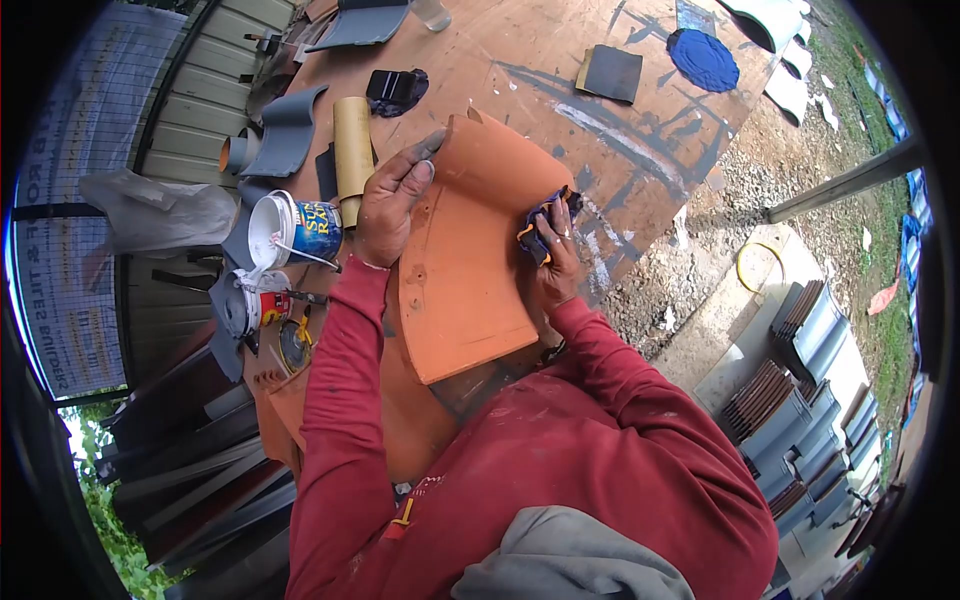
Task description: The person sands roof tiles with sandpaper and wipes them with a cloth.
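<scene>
An orange curved roof tile is held up over the table, tilted toward me. My left hand grips its upper left edge, thumb on the face and fingers going behind. At the tile's right edge, my right hand is closed on a dark blue and orange cloth, which touches the tile. The cloth is bunched, and part of it is hidden by the fingers. Left of my left hand stand a white and blue paint bucket and a roll of yellowish sandpaper.
On the wooden table lie a dark sanding sheet, a blue cloth and a black block. Grey tiles sit at the left. Stacked tiles stand on the ground at right, near a metal pole.
</scene>
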Demonstrator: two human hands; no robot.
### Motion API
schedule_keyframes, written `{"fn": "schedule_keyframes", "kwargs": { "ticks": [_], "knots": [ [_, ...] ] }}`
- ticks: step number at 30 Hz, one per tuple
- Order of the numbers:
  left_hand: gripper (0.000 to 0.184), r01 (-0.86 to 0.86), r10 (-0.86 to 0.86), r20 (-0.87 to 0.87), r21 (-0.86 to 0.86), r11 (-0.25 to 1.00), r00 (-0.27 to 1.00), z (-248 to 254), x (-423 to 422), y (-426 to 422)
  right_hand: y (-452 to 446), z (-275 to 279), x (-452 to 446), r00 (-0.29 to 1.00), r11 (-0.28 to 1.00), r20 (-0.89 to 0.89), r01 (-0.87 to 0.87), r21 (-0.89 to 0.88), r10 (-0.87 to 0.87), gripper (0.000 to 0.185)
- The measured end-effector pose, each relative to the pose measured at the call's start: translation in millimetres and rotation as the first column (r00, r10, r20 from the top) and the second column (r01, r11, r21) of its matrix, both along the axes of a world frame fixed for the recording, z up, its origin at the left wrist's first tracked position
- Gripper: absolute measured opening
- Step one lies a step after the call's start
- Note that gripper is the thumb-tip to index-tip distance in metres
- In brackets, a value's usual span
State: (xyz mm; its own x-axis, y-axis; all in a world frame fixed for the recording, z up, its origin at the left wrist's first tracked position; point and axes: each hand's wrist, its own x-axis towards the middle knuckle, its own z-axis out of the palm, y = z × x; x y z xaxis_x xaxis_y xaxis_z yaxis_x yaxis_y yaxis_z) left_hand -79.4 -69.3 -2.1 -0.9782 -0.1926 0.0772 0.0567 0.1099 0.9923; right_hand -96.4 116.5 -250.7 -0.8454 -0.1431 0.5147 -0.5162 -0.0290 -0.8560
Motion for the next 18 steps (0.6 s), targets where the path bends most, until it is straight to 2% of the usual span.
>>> {"fn": "schedule_keyframes", "kwargs": {
  "ticks": [1,2,3,5,6,7,8,9,11,12,14,16,17,18],
  "knots": [
    [0.042,0.003,-0.003,0.002,0.002,1.000,1.000,1.9,0.7,5.4,6.1,-1.8,1.7,0.968,0.995,0.251,0.021,-0.094,0.003,0.047],
    [0.043,0.011,-0.011,0.007,-0.085,0.996,1.000,5.4,2.3,12.3,9.4,-4.0,2.3,0.966,0.996,0.258,0.027,-0.091,-0.003,0.047],
    [0.044,0.023,-0.023,0.006,-0.173,0.985,1.000,9.1,1.2,19.6,10.5,12.8,-4.6,0.889,0.966,0.451,0.045,-0.253,0.076,0.044],
    [0.046,0.045,-0.047,-0.008,-0.162,0.986,0.999,11.6,1.6,36.8,6.0,63.1,-19.0,0.818,0.900,0.546,0.087,-0.427,0.180,0.042],
    [0.045,0.018,-0.019,-0.002,-0.162,0.987,1.000,12.8,2.2,46.7,11.4,106.1,-24.3,0.952,0.962,0.294,-0.002,-0.273,0.086,0.044],
    [0.044,-0.008,0.009,0.003,-0.162,0.987,1.000,15.7,1.2,56.2,11.8,125.8,-32.0,0.992,0.978,0.085,-0.074,-0.197,0.092,0.046],
    [0.045,-0.001,0.000,-0.005,-0.164,0.987,1.000,23.2,-0.7,66.2,12.9,149.3,-35.2,0.996,0.975,0.047,-0.059,-0.213,0.071,0.045],
    [0.045,0.013,-0.012,0.002,-0.163,0.987,1.000,21.3,0.2,65.4,13.2,136.5,-41.4,0.997,0.976,0.054,-0.045,-0.212,0.058,0.045],
    [0.044,0.037,-0.016,0.072,-0.300,0.953,0.997,18.0,2.7,50.9,5.1,75.3,-65.7,0.926,0.972,0.366,0.000,-0.236,0.089,0.036],
    [0.042,0.031,-0.008,0.081,-0.283,0.959,0.997,17.7,3.1,49.0,1.8,40.0,-79.2,0.838,0.968,0.534,0.026,-0.251,0.116,0.036],
    [0.041,0.020,-0.004,0.055,-0.287,0.958,0.998,16.2,5.5,49.7,11.5,17.3,-92.7,0.667,0.961,0.726,0.054,-0.271,0.167,0.039],
    [0.040,-0.009,0.017,0.023,-0.308,0.951,1.000,15.8,6.0,48.2,25.9,46.3,-107.6,0.414,0.984,0.892,-0.069,-0.165,0.179,0.047],
    [0.040,-0.009,0.022,0.040,-0.310,0.951,0.999,17.2,9.5,47.2,23.3,59.7,-102.2,0.398,0.983,0.899,-0.072,-0.169,0.183,0.047],
    [0.040,-0.009,0.022,0.032,-0.350,0.937,0.999,19.1,13.4,47.2,15.7,74.4,-92.0,0.597,0.973,0.768,-0.113,-0.203,0.230,0.047]
  ]
}}
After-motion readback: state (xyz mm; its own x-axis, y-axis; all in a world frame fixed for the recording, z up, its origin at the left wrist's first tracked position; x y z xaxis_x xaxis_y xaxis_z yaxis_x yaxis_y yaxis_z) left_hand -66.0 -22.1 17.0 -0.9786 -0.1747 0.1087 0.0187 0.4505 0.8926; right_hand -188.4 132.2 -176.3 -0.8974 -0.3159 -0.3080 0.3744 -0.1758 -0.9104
